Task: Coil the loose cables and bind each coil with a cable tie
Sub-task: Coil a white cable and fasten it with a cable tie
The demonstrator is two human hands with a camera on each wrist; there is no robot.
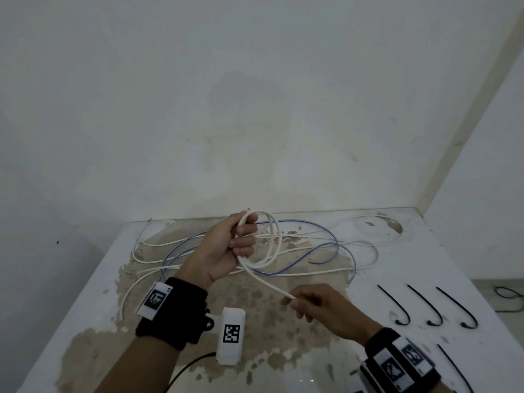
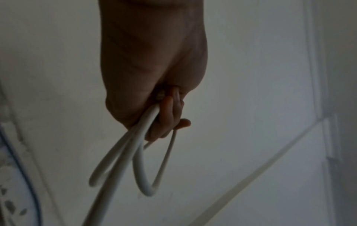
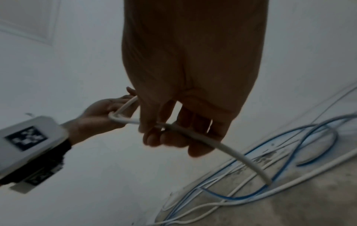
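- The left hand (image 1: 226,245) is gripping a small white coil (image 1: 262,239), fingers curled round its loops, held up above the desk (image 1: 93,293).
- The right hand (image 1: 320,307) is pinching the same white cable's tail (image 1: 272,286) nearer the body and to the right; the tail is running diagonally up-left into the coil.
- The hands are apart, joined only by that taut stretch.
- Other loose white cables (image 1: 368,251) and a blue cable (image 1: 326,245) are sprawling on the desk beneath and behind the coil, likely to snag.
- Black cable ties (image 1: 397,307) are lying to the right, nearer the right hand.
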